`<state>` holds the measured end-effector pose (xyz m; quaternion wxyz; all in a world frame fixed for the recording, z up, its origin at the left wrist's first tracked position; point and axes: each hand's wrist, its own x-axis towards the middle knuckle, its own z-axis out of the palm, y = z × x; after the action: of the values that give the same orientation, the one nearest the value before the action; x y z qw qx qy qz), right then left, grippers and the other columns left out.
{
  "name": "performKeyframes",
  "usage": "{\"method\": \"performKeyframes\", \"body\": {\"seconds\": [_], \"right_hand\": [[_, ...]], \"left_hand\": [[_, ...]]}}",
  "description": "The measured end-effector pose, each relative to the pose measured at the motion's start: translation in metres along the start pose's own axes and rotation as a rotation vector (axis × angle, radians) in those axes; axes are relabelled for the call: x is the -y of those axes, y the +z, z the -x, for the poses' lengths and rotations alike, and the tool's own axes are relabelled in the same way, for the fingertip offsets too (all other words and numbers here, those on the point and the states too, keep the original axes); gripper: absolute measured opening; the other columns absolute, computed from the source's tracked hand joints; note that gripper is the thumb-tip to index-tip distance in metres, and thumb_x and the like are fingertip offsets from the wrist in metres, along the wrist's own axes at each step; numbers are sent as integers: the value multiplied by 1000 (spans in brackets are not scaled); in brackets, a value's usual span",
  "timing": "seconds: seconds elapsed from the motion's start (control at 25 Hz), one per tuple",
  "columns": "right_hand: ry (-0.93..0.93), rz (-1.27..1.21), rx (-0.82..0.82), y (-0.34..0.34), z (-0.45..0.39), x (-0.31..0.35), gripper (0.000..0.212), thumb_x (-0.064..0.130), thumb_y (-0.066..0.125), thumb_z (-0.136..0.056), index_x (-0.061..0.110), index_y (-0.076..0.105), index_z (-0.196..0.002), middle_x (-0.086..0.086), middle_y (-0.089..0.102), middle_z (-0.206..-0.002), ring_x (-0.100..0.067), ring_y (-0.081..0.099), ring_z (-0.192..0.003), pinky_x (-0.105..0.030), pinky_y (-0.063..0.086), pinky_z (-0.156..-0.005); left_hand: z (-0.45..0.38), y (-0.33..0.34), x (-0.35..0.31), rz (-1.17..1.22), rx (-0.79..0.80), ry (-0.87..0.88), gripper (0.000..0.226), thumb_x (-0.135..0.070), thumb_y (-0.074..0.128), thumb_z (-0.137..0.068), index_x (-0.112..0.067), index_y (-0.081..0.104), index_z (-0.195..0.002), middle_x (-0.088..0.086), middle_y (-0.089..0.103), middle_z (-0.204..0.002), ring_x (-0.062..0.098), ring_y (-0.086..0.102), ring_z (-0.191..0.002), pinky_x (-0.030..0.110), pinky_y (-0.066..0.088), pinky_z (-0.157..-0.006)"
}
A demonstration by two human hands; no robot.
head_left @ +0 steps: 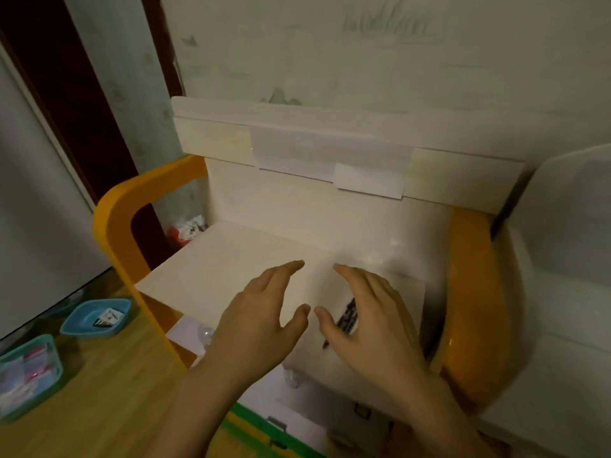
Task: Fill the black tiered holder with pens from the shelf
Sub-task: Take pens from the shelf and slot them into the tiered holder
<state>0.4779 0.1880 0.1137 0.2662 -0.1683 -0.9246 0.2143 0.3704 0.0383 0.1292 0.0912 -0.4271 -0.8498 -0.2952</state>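
Both hands hover over the white shelf board (238, 259) of a small desk shelf with orange side arms. My left hand (261, 312) is spread, fingers relaxed, holding nothing. My right hand (370, 312) is spread just beside it, over a bundle of dark pens (347, 317) lying on the board. The pens show between its thumb and fingers; one dark tip pokes out below the thumb. Whether the fingers touch the pens I cannot tell. No black tiered holder is in view.
The orange arm (112, 206) stands at left, another orange arm (472, 292) at right. On the wooden desk sit a blue tray (76, 322) and a teal bin (49, 375) of small items. A translucent box (568, 219) stands at right. A white ledge with paper labels (330, 153) lies behind.
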Motion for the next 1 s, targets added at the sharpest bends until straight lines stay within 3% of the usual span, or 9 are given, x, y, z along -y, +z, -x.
{"method": "performKeyframes", "body": {"seconds": [0.16,0.28,0.4,0.56,0.76,1.0], "right_hand": [[132,54,-36,20,-29,-20,69,67,48,-83,32,38,-142,10,50,-141,-11,46,-128,-37,44,-104],[259,79,-73,29,-35,-34,67,63,54,-83,28,43,-140,8,56,-133,-11,50,-121,-29,42,-101],[387,151,-121,40,-43,-43,66,56,62,-83,24,46,-139,3,57,-133,-17,52,-121,-33,44,-101],[534,234,-176,50,-38,-52,63,48,66,-83,21,49,-136,-1,59,-128,-20,54,-117,-34,48,-96],[668,328,-166,54,-27,-53,63,50,62,-85,22,46,-139,2,55,-135,-19,50,-124,-40,47,-99],[737,352,-150,55,-21,-51,64,51,60,-87,23,43,-142,3,51,-140,-18,45,-130,-38,41,-106]], "left_hand": [[-46,31,26,55,76,47,63,-55,50,-89,-45,22,-144,-20,37,-148,4,43,-128,18,35,-93],[-67,60,40,120,199,86,61,-54,50,-90,-44,23,-144,-18,39,-146,3,44,-125,16,34,-89],[-93,95,54,178,349,128,60,-51,52,-91,-39,26,-144,-12,44,-143,7,48,-122,19,39,-88],[-108,142,58,128,526,82,53,-54,51,-90,-26,39,-134,-2,53,-125,13,55,-104,26,48,-79],[-107,191,44,-108,689,21,63,-68,47,-84,-16,43,-120,4,53,-115,23,57,-100,33,46,-72],[-109,216,36,-110,744,43,43,-34,61,-83,-14,42,-116,5,54,-112,23,58,-97,31,40,-68]]}}
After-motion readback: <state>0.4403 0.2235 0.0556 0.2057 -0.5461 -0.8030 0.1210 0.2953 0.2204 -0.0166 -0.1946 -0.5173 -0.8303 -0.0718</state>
